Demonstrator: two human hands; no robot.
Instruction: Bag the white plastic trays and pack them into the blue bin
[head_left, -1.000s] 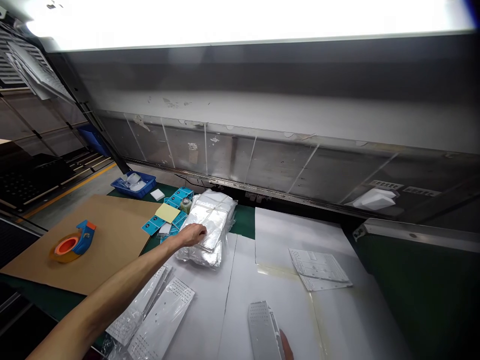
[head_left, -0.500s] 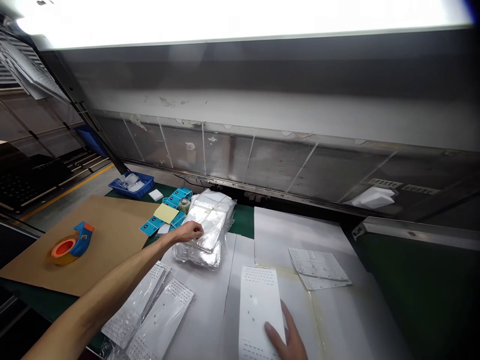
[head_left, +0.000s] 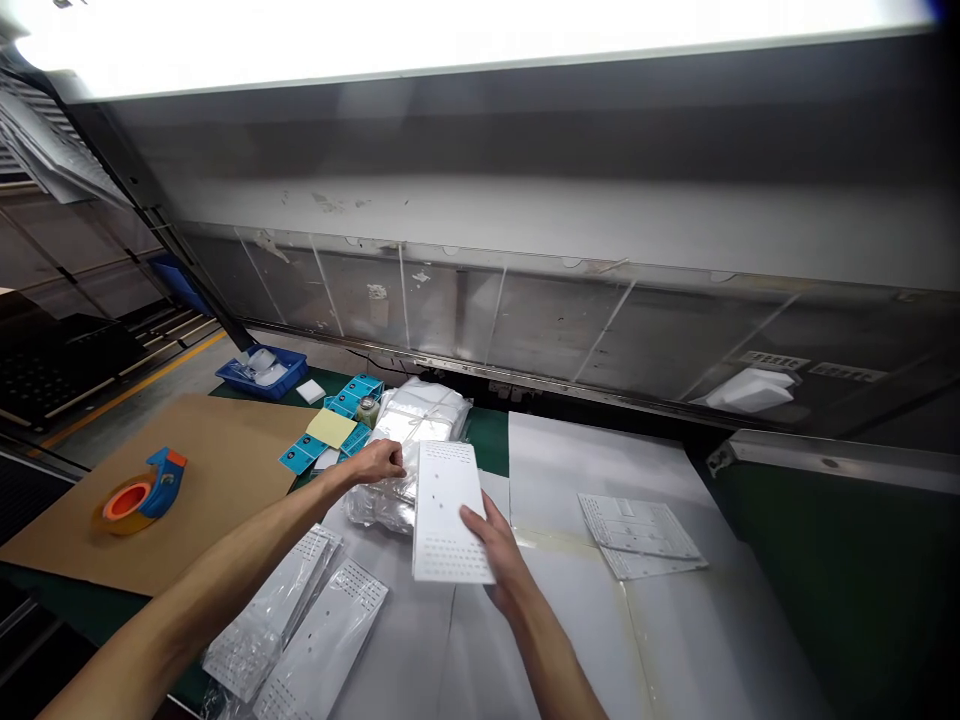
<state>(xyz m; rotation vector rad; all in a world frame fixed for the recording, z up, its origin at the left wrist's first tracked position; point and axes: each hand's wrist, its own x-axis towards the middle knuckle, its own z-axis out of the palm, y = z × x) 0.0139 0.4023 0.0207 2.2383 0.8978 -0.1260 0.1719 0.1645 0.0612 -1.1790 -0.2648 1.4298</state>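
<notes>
The right hand [head_left: 499,550] has lifted a white perforated plate [head_left: 448,512] toward the stack of clear bags [head_left: 409,455], which the left hand [head_left: 379,462] still pinches.

Just one view here: head-mounted cam looking forward and down over the tabletop [head_left: 675,640] from its near edge, close in, facing the back wall panel [head_left: 525,330] along the far edge.
</notes>
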